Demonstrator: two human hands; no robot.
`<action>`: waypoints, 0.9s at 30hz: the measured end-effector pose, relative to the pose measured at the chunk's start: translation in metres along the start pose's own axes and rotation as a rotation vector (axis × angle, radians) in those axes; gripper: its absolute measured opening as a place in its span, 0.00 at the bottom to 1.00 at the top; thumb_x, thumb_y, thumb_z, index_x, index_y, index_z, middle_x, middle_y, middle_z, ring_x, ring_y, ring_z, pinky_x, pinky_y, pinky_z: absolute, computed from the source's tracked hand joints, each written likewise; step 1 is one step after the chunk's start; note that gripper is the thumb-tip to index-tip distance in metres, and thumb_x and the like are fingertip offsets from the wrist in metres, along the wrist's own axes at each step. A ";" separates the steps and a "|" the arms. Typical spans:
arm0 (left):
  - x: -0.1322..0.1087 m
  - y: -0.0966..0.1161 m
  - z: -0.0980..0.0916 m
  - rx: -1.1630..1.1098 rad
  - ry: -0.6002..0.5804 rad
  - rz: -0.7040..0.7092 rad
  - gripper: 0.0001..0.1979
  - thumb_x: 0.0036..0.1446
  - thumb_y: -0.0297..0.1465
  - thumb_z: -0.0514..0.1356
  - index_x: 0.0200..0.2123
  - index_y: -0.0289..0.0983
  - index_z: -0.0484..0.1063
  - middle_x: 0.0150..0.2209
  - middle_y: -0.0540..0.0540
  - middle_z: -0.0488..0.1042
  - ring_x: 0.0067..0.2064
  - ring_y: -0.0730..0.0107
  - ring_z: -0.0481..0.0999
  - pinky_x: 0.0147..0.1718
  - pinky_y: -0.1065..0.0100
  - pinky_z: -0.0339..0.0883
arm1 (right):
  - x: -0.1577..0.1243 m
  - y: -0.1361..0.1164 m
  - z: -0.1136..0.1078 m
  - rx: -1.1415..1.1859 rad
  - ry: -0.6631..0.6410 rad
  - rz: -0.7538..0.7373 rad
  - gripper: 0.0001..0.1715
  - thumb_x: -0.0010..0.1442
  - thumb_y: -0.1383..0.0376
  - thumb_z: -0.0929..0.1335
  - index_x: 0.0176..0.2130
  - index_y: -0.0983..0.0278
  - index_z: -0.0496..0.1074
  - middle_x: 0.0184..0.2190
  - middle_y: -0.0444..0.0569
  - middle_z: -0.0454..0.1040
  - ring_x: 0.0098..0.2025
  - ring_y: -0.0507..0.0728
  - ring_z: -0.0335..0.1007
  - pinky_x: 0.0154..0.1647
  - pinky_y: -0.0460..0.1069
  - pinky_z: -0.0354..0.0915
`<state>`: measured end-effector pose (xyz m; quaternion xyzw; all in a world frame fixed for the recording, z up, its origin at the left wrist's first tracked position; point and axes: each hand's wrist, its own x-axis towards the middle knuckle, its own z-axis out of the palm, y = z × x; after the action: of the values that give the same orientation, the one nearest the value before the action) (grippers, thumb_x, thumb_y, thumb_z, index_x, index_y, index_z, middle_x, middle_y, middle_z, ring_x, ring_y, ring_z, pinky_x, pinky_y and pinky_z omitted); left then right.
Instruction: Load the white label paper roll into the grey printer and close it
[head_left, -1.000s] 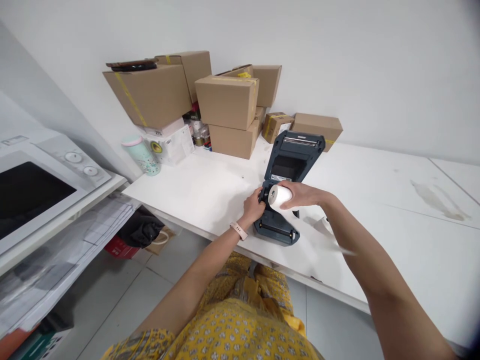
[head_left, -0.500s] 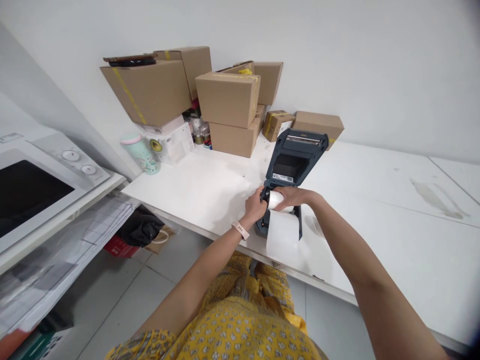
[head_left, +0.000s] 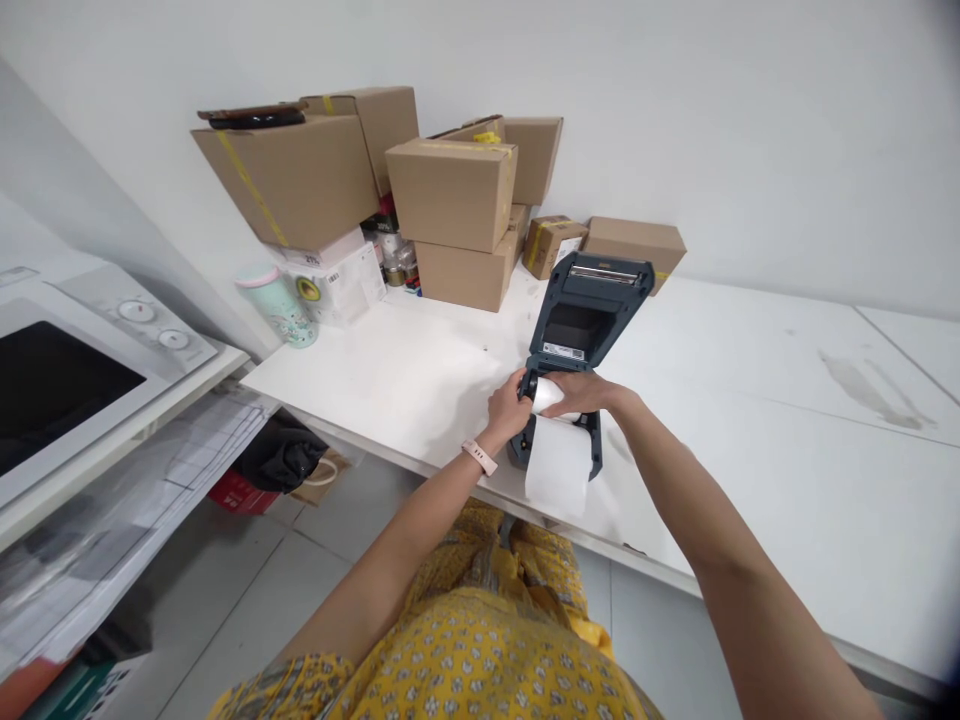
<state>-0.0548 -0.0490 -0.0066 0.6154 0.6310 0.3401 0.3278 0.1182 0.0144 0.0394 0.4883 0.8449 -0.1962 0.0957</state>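
Observation:
A dark blue-grey label printer [head_left: 595, 300] stands on the white table with its lid raised. Inside its body lies a white paper roll [head_left: 548, 396], and a wide strip of blank paper [head_left: 556, 465] hangs from it over the printer's front. My right hand [head_left: 574, 393] is closed around the roll from the right, its fingers partly hidden behind it. At the printer's left side, my left hand [head_left: 509, 405] grips the edge by the dark roll holder, thumb near the roll's left end.
Cardboard boxes [head_left: 450, 195] are stacked along the wall behind. To the left stand a mint tumbler [head_left: 279, 308] and a white box [head_left: 341, 285]. A white microwave [head_left: 82, 360] is at far left. The table's front edge [head_left: 667, 573] runs close to my body.
The paper strip's lower end has shifted slightly left. My right hand has moved a little left with the roll, and my left hand remains at the printer's side.

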 end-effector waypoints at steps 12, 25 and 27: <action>-0.003 0.002 0.000 0.000 0.023 0.011 0.32 0.53 0.23 0.54 0.62 0.44 0.65 0.54 0.48 0.77 0.54 0.57 0.77 0.56 0.58 0.66 | -0.078 -0.037 0.060 0.420 0.669 -0.217 0.21 0.69 0.58 0.61 0.49 0.63 0.78 0.51 0.53 0.79 0.54 0.61 0.75 0.57 0.57 0.70; -0.003 0.000 0.002 -0.025 0.036 0.010 0.32 0.52 0.23 0.54 0.62 0.45 0.66 0.56 0.50 0.76 0.55 0.60 0.76 0.58 0.59 0.65 | -0.092 -0.061 0.109 -0.030 0.704 -0.223 0.26 0.71 0.60 0.59 0.64 0.64 0.65 0.64 0.53 0.67 0.67 0.62 0.60 0.66 0.63 0.60; -0.002 0.000 0.003 -0.029 0.038 0.003 0.32 0.52 0.24 0.54 0.62 0.45 0.66 0.56 0.50 0.76 0.56 0.60 0.76 0.58 0.60 0.65 | -0.096 -0.068 0.113 -0.078 0.731 -0.209 0.26 0.71 0.61 0.59 0.64 0.66 0.65 0.64 0.55 0.66 0.67 0.62 0.60 0.66 0.61 0.61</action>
<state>-0.0524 -0.0513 -0.0080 0.6048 0.6313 0.3614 0.3241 0.1041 -0.1394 -0.0126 0.4331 0.8754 0.0143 -0.2142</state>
